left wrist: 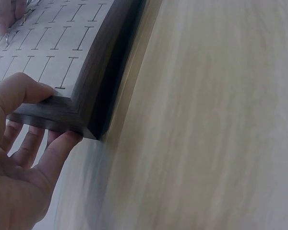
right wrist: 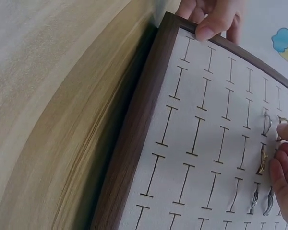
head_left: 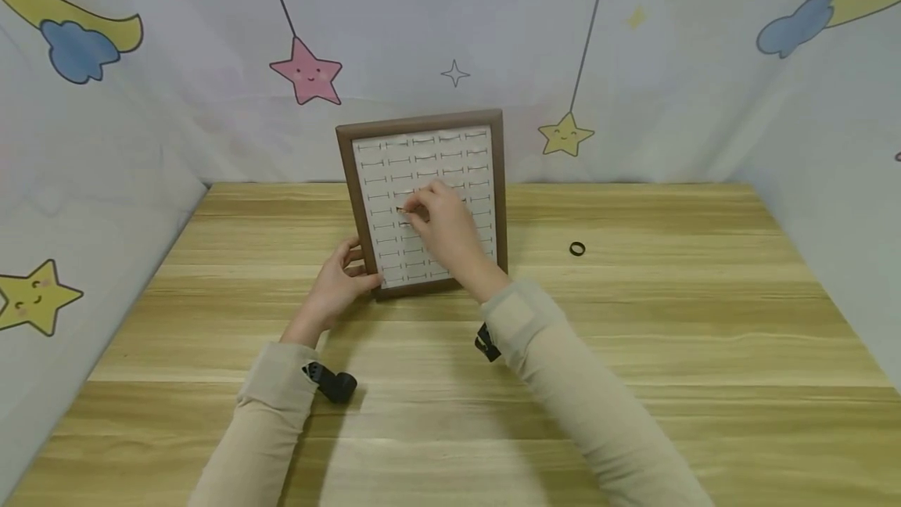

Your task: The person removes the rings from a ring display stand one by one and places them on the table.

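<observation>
A ring display board with a brown frame point(head_left: 354, 202) stands tilted back on the table, its white slotted panel point(right wrist: 182, 129) facing me. My left hand point(head_left: 336, 284) grips the lower left corner, thumb on the front edge and fingers behind. In front of the panel, my right hand point(head_left: 450, 229) pinches a small ring point(right wrist: 281, 122) at a slot, largely covered by the fingers. Close to these fingertips, a gold ring point(right wrist: 262, 162) and several silver rings, one a silver ring point(right wrist: 267, 122), sit in slots.
A black ring point(head_left: 578, 253) lies on the wooden table point(head_left: 669, 319) to the right of the board. Behind the table hangs a pale cloth point(head_left: 401, 37) printed with stars, moons and clouds. Black wrist cameras show at both cuffs.
</observation>
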Motion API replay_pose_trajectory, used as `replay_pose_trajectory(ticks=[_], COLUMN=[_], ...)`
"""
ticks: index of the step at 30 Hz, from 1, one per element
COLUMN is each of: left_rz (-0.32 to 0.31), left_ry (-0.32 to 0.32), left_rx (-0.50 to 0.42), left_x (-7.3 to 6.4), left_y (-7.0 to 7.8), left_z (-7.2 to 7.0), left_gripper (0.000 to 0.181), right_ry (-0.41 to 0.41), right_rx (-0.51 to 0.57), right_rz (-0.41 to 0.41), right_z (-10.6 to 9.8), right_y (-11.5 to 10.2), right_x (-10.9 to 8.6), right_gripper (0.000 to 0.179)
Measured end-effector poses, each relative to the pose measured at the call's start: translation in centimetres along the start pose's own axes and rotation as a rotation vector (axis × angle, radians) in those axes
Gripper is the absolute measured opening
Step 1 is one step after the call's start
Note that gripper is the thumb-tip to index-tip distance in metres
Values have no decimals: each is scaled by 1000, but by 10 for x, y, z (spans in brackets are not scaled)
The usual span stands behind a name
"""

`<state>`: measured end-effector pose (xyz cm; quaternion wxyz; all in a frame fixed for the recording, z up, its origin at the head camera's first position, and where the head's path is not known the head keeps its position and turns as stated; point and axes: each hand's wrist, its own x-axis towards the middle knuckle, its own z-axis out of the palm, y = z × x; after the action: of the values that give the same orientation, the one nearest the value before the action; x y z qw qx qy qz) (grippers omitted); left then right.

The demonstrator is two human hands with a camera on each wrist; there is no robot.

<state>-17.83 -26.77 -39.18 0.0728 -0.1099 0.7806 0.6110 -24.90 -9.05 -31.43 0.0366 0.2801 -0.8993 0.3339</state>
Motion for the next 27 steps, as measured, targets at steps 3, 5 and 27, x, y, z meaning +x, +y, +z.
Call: replay_pose_trajectory(ticks=[3,5,27], left_rz=[-2,-3,-8], left_ry=[1,1,4], left_rx=[0,3,10], left_x=[0,1,2], left_y=[1,1,0], left_z=[0,0,1], left_gripper=[78,79,79], right_ry=[-22,-28,70], right_rx=[59,89,526], right_rz=[9,6,192], right_z=[-3,-5,-64], right_y=[3,6,63], right_x=[0,1,-1], right_gripper=[13,13,22])
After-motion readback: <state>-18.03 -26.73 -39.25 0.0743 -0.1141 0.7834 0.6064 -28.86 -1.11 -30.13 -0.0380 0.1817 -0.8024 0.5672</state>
